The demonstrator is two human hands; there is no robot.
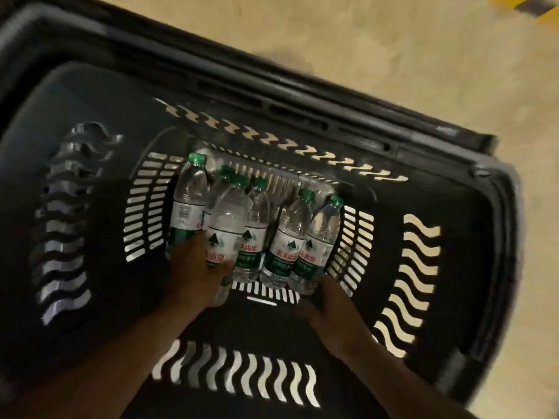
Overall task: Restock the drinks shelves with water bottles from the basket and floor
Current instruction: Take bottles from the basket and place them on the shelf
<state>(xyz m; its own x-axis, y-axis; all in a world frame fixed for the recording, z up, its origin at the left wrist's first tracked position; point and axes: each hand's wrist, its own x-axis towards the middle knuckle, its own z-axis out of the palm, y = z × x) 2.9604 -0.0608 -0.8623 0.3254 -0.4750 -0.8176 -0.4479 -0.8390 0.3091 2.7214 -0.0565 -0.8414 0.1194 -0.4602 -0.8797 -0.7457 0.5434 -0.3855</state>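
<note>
Head view: we look down into the basket [90,207] on the floor [393,55]. About six bottles [290,237] lie at its bottom. Left hand [196,267] grips one bottle [225,225]; right hand [329,309] touches the rightmost, grip unclear. No shelves in view; restocking unfinished, we judge.

The left hand [193,267] covers the lower halves of the bottles [225,225] at about 9 o'clock in the cluster, so its grip on them cannot be made out. The right hand [329,309], dim and smeared, hides the base of the 3 o'clock bottle [317,246]. The basket [302,95] is cut off at 9 and 6 o'clock, and the striped floor marking [526,4] at 1 o'clock is blurred.
</note>
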